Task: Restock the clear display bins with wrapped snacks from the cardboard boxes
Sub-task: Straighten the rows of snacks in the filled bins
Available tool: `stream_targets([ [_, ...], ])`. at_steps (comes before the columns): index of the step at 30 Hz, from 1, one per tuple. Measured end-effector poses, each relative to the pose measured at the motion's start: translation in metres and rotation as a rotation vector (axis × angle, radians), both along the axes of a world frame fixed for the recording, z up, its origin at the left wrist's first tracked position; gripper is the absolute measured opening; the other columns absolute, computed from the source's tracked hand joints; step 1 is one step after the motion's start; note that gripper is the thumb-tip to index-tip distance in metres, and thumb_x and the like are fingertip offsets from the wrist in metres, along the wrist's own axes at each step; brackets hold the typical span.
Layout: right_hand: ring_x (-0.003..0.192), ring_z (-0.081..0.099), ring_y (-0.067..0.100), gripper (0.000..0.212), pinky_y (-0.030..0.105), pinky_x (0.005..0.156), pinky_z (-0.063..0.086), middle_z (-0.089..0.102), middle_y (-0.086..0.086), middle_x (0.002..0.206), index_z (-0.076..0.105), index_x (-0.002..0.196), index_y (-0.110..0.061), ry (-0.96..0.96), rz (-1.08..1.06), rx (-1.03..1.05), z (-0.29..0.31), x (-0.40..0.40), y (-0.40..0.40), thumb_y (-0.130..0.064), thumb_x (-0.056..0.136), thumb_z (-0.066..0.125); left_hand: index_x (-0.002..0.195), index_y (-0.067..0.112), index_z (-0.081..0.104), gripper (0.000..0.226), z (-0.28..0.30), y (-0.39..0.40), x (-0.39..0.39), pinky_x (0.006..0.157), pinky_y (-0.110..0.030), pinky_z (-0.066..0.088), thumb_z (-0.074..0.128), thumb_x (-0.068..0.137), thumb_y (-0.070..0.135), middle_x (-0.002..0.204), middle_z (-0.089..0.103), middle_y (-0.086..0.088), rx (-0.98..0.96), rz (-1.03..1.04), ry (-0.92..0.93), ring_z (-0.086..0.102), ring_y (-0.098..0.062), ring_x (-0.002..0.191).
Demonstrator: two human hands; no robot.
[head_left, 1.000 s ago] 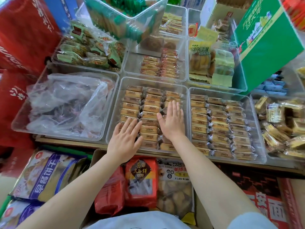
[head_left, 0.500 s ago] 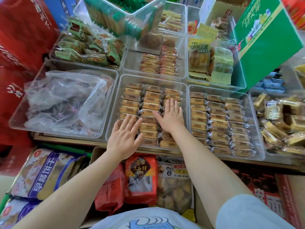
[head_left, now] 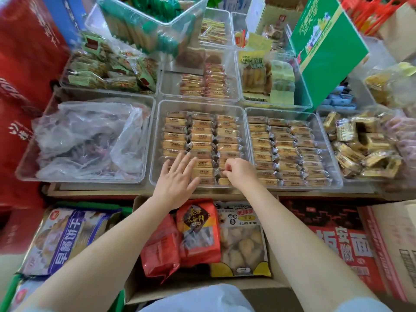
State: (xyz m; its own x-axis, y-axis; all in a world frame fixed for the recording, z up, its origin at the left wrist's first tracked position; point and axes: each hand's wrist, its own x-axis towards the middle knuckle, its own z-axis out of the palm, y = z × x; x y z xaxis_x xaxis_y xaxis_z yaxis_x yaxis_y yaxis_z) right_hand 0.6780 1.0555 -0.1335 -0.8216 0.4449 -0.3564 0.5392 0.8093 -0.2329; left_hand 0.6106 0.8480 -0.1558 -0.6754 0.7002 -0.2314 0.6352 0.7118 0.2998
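We see the wrapped snacks [head_left: 201,140] lying in three neat columns inside the clear display bin [head_left: 157,140] on the bench [head_left: 94,192], straight ahead of us. Our left hand [head_left: 177,179] lies flat with fingers spread, over the near end of the left and middle columns. Our right hand [head_left: 239,170], just beside it, has its fingers curled and appears to pinch a snack at the near end of the right column. Below our arms, a cardboard box [head_left: 136,287] holds bagged snacks [head_left: 198,233].

Centre bin [head_left: 157,140]: holds snack rows [head_left: 202,140]
Right of it: second bin [head_left: 246,140]
Front: cardboard box [head_left: 139,287], bags inside
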Motion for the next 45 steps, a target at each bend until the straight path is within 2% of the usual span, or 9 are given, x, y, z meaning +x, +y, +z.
stream_targets([
  [7,0.089,0.055,0.021,0.01,0.034,0.071,0.051,0.048,-0.001,0.1,0.065,0.089,-0.018,0.178,-0.211,0.088,0.022,0.031,-0.003,-0.026,0.095,0.064,0.154,0.023,0.035,0.054,0.013,0.001,0.036,0.124,-0.043,0.009,0.03,0.106,0.047,0.166,0.021,0.001,0.107,-0.087,-0.09,0.009,-0.018,0.155],
  [10,0.105,0.049,0.024,0.019,0.039,0.086,0.051,0.041,0.002,0.109,0.07,0.104,-0.024,0.152,-0.2,0.1,0.035,0.067,0.007,-0.017,0.098,0.054,0.15,0.023,0.041,0.05,0.018,0.017,0.042,0.121,-0.042,0.019,0.035,0.105,0.044,0.163,0.029,-0.001,0.115,-0.157,-0.087,0.019,-0.02,0.152],
  [13,0.136,0.03,0.028,0.043,0.044,0.109,0.037,0.035,0.007,0.143,0.066,0.126,-0.033,-0.056,-0.111,-0.003,0.047,0.082,0.009,-0.01,0.098,0.043,0.15,0.021,0.039,0.052,0.026,0.029,0.054,0.116,-0.043,0.027,0.04,0.103,0.043,0.157,0.039,-0.002,0.052,-0.194,-0.089,0.032,-0.023,0.145],
  [16,0.144,0.022,0.028,0.042,0.046,0.115,0.028,0.027,0.007,0.155,0.062,0.132,-0.035,-0.099,-0.092,-0.059,0.05,0.086,0.011,-0.02,0.1,0.039,0.152,0.023,0.036,0.057,0.027,0.035,0.06,0.119,-0.045,0.022,0.045,0.099,0.041,0.153,0.045,-0.002,0.027,-0.104,-0.158,0.037,-0.024,0.142],
  [21,0.131,0.036,0.029,0.028,0.042,0.105,0.034,0.041,0.007,0.14,0.069,0.117,-0.032,0.02,-0.06,-0.001,0.037,0.074,0.027,-0.031,0.101,0.047,0.141,0.022,0.043,0.046,0.033,0.058,0.063,0.114,-0.042,0.023,0.051,0.095,0.027,0.132,0.061,0.0,0.185,0.237,-0.349,0.051,-0.025,0.124],
  [26,0.138,0.03,0.03,0.029,0.05,0.111,0.031,0.037,0.01,0.149,0.07,0.113,-0.025,-0.148,0.146,0.205,0.027,0.043,0.037,-0.046,0.096,0.059,0.137,0.023,0.046,0.047,0.032,0.072,0.08,0.115,-0.037,0.02,0.056,0.091,0.024,0.124,0.063,0.005,0.216,0.368,-0.276,0.052,-0.019,0.121],
  [31,0.144,0.028,0.036,0.044,0.056,0.109,0.035,0.03,0.018,0.157,0.058,0.135,-0.015,-0.299,0.113,0.141,0.027,0.027,0.036,-0.028,0.093,0.066,0.135,0.024,0.052,0.048,0.027,0.077,0.086,0.113,-0.038,0.026,0.06,0.088,0.025,0.12,0.066,0.008,0.244,0.481,-0.257,0.053,-0.018,0.121],
  [39,0.145,0.021,0.035,0.033,0.054,0.112,0.028,0.026,0.016,0.157,0.064,0.125,-0.019,-0.219,0.073,0.166,0.026,0.032,0.033,-0.019,0.093,0.062,0.138,0.026,0.051,0.046,0.032,0.079,0.078,0.114,-0.039,0.022,0.057,0.093,0.028,0.128,0.065,0.008,0.257,0.507,-0.317,0.056,-0.016,0.122],
  [45,0.133,0.031,0.031,0.021,0.051,0.106,0.032,0.037,0.011,0.145,0.066,0.113,-0.02,-0.151,0.075,0.298,0.028,0.032,0.026,-0.019,0.093,0.062,0.14,0.032,0.055,0.043,0.026,0.074,0.074,0.116,-0.043,0.019,0.052,0.096,0.032,0.147,0.051,0.009,0.135,0.285,-0.228,0.038,-0.015,0.139],
])
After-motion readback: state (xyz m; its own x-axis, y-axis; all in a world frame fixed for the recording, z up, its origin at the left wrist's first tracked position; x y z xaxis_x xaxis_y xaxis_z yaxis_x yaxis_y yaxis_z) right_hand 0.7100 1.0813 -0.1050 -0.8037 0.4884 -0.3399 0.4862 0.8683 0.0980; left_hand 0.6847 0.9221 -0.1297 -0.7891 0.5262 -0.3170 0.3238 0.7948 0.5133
